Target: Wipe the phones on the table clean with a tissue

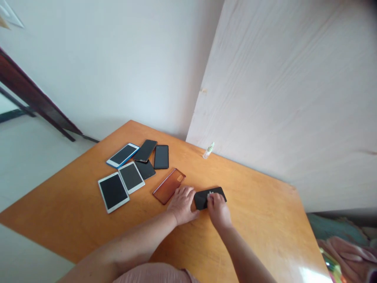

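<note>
A black smartphone [201,200] lies flat on the wooden table, screen up. My left hand [183,205] rests at its left end, with thumb and fingers about that end, holding it against the table. Over the screen, my right hand [218,210] is closed in a pinch on a small crumpled white wipe [209,194], which touches the glass; most of the wipe is hidden by the fingers. Just left of my left hand is a clear brown phone case [167,188], partly behind the fingertips.
Left on the table [259,220] lie a white tablet [114,192], a second white tablet [131,177], a blue-edged tablet [122,155] and several dark phones [161,157], some overlapping. A small clear spray bottle [208,151] stands near the back edge, by the wall.
</note>
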Demonstrator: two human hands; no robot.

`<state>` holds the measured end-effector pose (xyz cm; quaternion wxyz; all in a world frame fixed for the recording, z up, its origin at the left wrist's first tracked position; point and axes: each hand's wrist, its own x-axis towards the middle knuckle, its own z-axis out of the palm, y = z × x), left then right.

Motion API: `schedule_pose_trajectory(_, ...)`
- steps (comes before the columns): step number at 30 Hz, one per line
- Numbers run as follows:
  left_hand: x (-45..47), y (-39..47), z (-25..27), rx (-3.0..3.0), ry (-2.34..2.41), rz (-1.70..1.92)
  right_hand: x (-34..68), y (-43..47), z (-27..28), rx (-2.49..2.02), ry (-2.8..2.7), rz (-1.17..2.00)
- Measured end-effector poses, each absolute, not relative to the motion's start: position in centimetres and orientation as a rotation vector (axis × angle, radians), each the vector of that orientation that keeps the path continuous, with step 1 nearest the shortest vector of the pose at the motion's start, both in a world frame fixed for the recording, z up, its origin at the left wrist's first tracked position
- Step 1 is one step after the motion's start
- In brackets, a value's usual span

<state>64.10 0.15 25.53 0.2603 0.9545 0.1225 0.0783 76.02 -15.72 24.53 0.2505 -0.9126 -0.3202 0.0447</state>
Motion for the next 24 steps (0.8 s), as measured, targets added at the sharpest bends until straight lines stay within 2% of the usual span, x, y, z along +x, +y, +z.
schedule_pose_trajectory(3,64.1,0.1,25.6,2.584,0.327,0.214,74.4,-15.3,24.2,-2.365,-1.09,0.244)
schedule_pose_trajectory(9,64.1,0.1,25.7,2.572,0.33,0.195,79.2,-15.9,25.2,-2.484,-0.818,0.057)
schedule_pose_trajectory(16,64.1,0.1,25.7,2.557,0.333,0.178,76.2,-13.2,24.5,-2.366,-1.1,0.232)
schedule_pose_trajectory(21,64.1,0.2,25.6,2.563,0.333,0.169,79.9,-13.6,25.5,-2.496,-0.857,0.101)
schedule_pose_trajectory(24,64.1,0.1,25.6,2.561,0.331,0.17,78.4,-12.9,25.0,-2.483,-0.902,0.133)
